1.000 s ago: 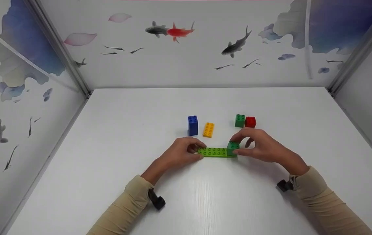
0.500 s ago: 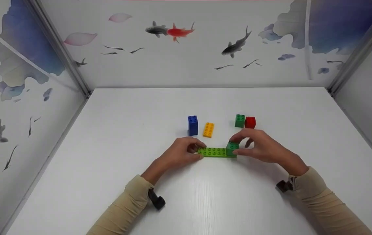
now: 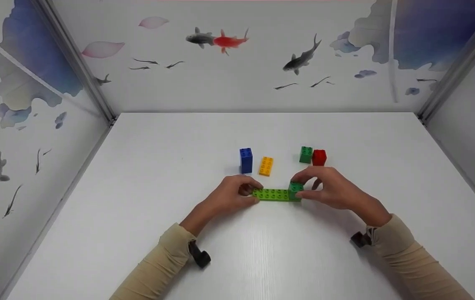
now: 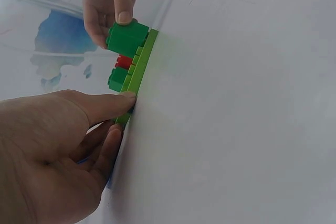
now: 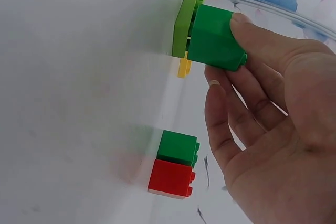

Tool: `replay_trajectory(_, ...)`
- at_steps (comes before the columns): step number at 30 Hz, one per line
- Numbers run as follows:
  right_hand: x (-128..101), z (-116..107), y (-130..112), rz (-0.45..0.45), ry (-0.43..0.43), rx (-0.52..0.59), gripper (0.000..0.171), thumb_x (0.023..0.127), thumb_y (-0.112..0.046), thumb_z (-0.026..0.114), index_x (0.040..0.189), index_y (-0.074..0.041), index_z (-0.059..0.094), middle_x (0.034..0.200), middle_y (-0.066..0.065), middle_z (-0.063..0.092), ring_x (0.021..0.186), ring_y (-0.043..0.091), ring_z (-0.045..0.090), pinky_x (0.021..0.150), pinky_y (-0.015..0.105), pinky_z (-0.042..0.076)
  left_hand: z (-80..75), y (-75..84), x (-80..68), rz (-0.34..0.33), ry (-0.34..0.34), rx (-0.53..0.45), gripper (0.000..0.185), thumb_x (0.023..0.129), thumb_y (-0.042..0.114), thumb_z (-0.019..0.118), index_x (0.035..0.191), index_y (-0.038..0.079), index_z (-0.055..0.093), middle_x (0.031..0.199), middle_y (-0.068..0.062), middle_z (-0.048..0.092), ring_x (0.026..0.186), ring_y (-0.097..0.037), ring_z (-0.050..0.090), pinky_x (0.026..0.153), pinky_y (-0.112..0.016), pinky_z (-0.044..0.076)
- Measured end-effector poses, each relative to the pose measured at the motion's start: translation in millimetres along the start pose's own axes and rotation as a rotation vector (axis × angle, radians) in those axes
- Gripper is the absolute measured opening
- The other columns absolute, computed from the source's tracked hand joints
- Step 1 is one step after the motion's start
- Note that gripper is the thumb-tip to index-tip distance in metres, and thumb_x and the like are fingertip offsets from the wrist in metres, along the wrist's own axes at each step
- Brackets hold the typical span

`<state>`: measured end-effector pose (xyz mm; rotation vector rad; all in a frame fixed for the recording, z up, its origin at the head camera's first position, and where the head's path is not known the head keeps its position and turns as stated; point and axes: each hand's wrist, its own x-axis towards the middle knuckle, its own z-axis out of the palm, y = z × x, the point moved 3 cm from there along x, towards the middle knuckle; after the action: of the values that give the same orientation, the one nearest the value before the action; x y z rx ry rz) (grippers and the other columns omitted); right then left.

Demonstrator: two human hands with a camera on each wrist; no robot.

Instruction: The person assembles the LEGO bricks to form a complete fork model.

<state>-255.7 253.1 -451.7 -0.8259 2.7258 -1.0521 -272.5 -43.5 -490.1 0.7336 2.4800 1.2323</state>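
A long lime-green building plate (image 3: 271, 194) lies crosswise on the table, studs up. My left hand (image 3: 234, 193) pinches its left end between thumb and fingers; the left wrist view shows the thumb (image 4: 113, 106) on the near side. At the plate's right end, my right hand (image 3: 330, 190) holds a green brick (image 3: 295, 191) by thumb and fingertips. In the right wrist view the green brick (image 5: 212, 38) sits slightly askew over the plate (image 5: 184, 22), with studs showing in a narrow gap between them.
Behind the hands stand a tall blue brick (image 3: 246, 161) and a flat yellow plate (image 3: 266, 166). Farther right, a second green brick (image 3: 306, 154) stands next to a red brick (image 3: 319, 157). Printed panels (image 3: 237, 89) wall the table at the back and sides.
My right hand and the green brick have shifted very slightly left along the plate. The left hand and the other bricks stay put.
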Motion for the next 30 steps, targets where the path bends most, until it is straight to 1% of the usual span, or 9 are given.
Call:
replay_trajectory(7, 0.2, -0.5, -1.3, 0.011, -0.001, -0.004, 0.039, 0.091, -0.024, 0.090, 0.128, -0.025, 0.077, 0.120, -0.008, 0.079, 0.108, 0.015, 0.074, 0.086, 0.035, 0.063, -0.3, -0.1, -1.3, 0.005, 0.000, -0.011, 0.032, 0.096, 0.015, 0.082, 0.127, 0.020, 0.079, 0.117, 0.004, 0.074, 0.102, -0.014, 0.066, 0.097, -0.032, 0.059)
replay_trajectory(15, 1.6, 0.3, -0.6, 0.034, -0.011, -0.019, 0.039, 0.092, -0.026, 0.089, 0.129, -0.026, 0.077, 0.121, -0.009, 0.079, 0.109, 0.014, 0.073, 0.087, 0.033, 0.063, -1.3, 1.3, -4.6, -0.007, 0.004, -0.005, 0.032, 0.097, 0.015, 0.082, 0.128, 0.021, 0.079, 0.117, 0.005, 0.074, 0.103, -0.015, 0.066, 0.099, -0.034, 0.060)
replay_trajectory(20, 1.2, 0.4, -0.9, 0.041, -0.014, -0.017, 0.039, 0.092, -0.026, 0.089, 0.129, -0.026, 0.077, 0.122, -0.009, 0.079, 0.110, 0.015, 0.073, 0.087, 0.035, 0.063, -1.1, 0.7, -3.4, -0.010, 0.004, -0.012, 0.032, 0.096, 0.015, 0.082, 0.128, 0.021, 0.079, 0.116, 0.005, 0.075, 0.103, -0.015, 0.067, 0.099, -0.034, 0.060)
replay_trajectory(27, 1.2, 0.4, -0.9, 0.044, -0.014, -0.024, 0.039, 0.092, -0.025, 0.089, 0.129, -0.026, 0.077, 0.122, -0.009, 0.079, 0.110, 0.015, 0.073, 0.086, 0.033, 0.062, -0.9, 2.4, -2.8, -0.019, 0.000, -0.019, 0.033, 0.096, 0.014, 0.083, 0.127, 0.021, 0.079, 0.115, 0.005, 0.075, 0.103, -0.015, 0.067, 0.098, -0.034, 0.060)
replay_trajectory(30, 0.9, 0.1, -2.5, 0.045, -0.015, -0.026, 0.038, 0.092, -0.024, 0.089, 0.128, -0.025, 0.078, 0.121, -0.009, 0.079, 0.109, 0.014, 0.073, 0.087, 0.034, 0.062, -1.0, 2.7, -2.4, -0.026, 0.003, -0.020, 0.032, 0.096, 0.015, 0.083, 0.127, 0.022, 0.080, 0.115, 0.005, 0.074, 0.103, -0.015, 0.067, 0.099, -0.034, 0.060)
